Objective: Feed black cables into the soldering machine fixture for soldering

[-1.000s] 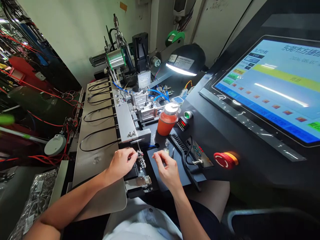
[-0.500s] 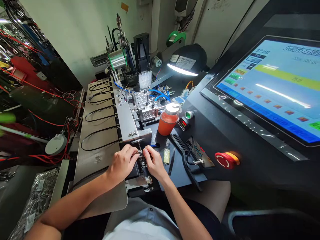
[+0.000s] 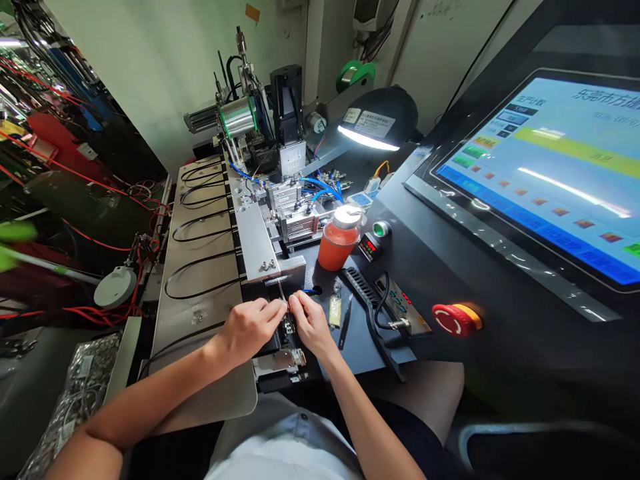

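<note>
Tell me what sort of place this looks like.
Probably an electronics assembly workshop or small production line. It has a bench machine with a spool of what looks like solder wire, a touchscreen control panel and a red emergency stop button.

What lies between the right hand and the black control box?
The head view shows a small packet, tweezers and a black ribbed strip between the right hand and control box.

- A steel tray (image 3: 175,333) of looped cables (image 3: 200,261) lies along the desk's left edge.
- A pneumatic assembly (image 3: 293,220) stands behind the clamping fixture (image 3: 280,360).
- A capped jar (image 3: 339,243) sits right of that assembly.
- Tweezers (image 3: 345,321) lie right of the fixture, before a control box (image 3: 400,303).
- An emergency stop button (image 3: 454,320) sits right of the box, with a touchscreen (image 3: 535,173) behind it.
</note>
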The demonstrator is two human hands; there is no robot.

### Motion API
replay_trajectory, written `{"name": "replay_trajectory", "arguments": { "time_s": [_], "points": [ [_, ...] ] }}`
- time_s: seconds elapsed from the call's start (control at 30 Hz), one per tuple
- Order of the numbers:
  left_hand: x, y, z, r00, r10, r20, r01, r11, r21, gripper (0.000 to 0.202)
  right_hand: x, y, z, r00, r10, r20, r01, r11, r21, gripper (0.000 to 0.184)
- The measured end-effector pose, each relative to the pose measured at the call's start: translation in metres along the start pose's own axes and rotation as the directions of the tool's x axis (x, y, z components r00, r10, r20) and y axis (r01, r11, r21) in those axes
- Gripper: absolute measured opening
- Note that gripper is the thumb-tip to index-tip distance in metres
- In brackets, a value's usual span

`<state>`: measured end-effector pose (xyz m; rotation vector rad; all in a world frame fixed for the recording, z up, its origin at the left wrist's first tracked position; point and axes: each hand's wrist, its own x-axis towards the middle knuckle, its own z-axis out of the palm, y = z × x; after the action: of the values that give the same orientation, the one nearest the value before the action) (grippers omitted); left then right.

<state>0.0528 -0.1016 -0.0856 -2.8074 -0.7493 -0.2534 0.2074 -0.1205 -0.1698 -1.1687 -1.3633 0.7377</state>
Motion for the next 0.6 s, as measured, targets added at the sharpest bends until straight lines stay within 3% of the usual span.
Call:
{"name": "replay_trajectory", "arguments": {
  "time_s": [0.07,0.2,0.3,0.4,0.6],
  "points": [
    [-0.002,-0.003,-0.003,0.992,-0.123,0.041,0.127,0.985,-0.119,0.024,-0.001,-0.002,-0.006,1.000,-0.006,-0.026,0.005,0.999,-0.042,0.032],
    [-0.006,-0.009,-0.003,0.916,-0.343,0.209,0.385,0.899,-0.209,0.012,-0.004,-0.010,-0.016,0.987,-0.159,-0.003,0.154,0.961,-0.232,0.020],
    [-0.006,-0.011,0.000,0.887,-0.374,0.271,0.424,0.892,-0.157,0.013,-0.008,-0.015,-0.017,0.964,-0.255,0.075,0.265,0.896,-0.357,0.025],
    [-0.005,-0.010,0.001,0.882,-0.377,0.283,0.429,0.891,-0.148,0.013,-0.010,-0.016,-0.017,0.960,-0.271,0.064,0.274,0.882,-0.383,0.025],
    [-0.007,-0.010,0.001,0.876,-0.380,0.297,0.438,0.885,-0.160,0.015,-0.011,-0.021,-0.032,0.948,-0.252,-0.194,0.174,0.922,-0.346,0.031]
  ]
}}
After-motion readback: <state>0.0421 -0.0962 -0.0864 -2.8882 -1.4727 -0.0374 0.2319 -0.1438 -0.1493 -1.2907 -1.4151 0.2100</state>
